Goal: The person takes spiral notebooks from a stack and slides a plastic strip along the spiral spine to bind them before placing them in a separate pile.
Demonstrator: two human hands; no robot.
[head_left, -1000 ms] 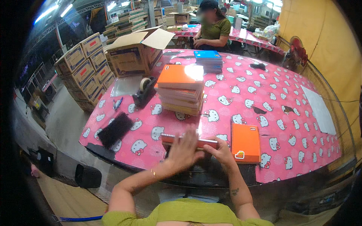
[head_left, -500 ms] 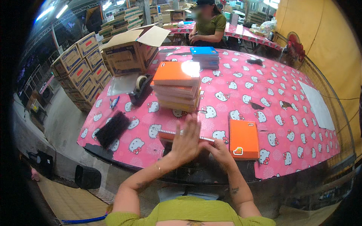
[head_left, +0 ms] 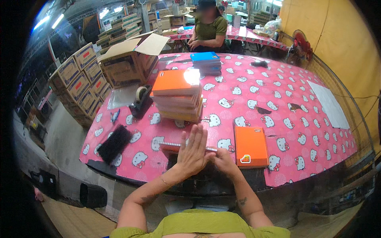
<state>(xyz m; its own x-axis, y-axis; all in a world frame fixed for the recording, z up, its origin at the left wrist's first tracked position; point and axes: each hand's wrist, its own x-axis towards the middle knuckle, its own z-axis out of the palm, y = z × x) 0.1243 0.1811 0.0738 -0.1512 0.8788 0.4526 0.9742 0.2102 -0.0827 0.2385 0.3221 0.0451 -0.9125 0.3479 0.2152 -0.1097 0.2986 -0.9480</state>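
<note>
While stacked cartons [head_left: 79,81] stand on the floor at far left, dark blue panels and red marks printed on their sides, a black bristly pad [head_left: 114,144] lies on the pink, cat-patterned surface [head_left: 222,83]. Beyond the pad is a small blue tool [head_left: 114,116], and farther back an open carton [head_left: 129,65] with dark lettering too blurred to read. A black tape dispenser [head_left: 141,101] sits beside a stack of orange notebooks [head_left: 176,95], the top cover bearing a small dark label.

Nearest the person, a held notebook [head_left: 170,148] stands on edge at the front of the surface, coil upward. The left hand [head_left: 192,154] lies flat against it, fingers straight and close together, gripping nothing that shows. A stack of blue notebooks [head_left: 205,63] stands farther back, before a co-worker [head_left: 210,31]. The right hand [head_left: 224,162] pinches the held notebook's right end, its fingers partly hidden.

Just right of that hand lies a loose orange notebook [head_left: 251,146], with a small printed label at its upper right corner and a white-edged, colourful sticker at lower left. White paper [head_left: 328,104] lies at far right.

A second ago the left hand was blurred; now it is sharp, its fingertips reaching farther past the coil. The whole view has slid, setting everything further left.
</note>
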